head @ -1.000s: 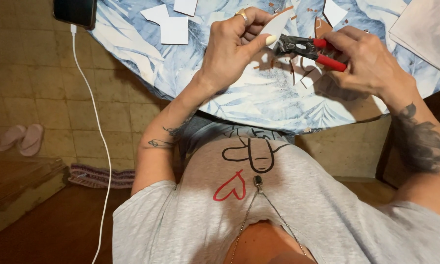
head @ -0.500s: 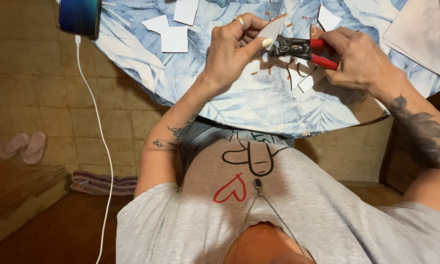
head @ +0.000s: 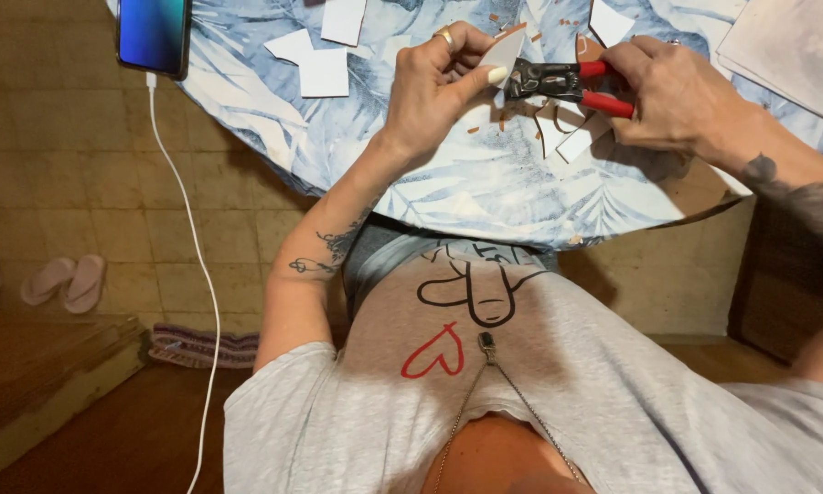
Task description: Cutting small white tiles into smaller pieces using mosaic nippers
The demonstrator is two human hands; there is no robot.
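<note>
A small white tile piece (head: 506,50) sits pinched in the left hand (head: 434,78) over the desk (head: 485,187) — held steady so the red-handled nippers (head: 567,82), squeezed in the right hand (head: 672,91), can bite its edge.

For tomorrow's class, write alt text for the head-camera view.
A left hand holds a small white piece to red-handled nippers gripped by the right hand, over a round table with a blue leaf-print cloth. White pieces and a charging phone lie nearby.
</note>
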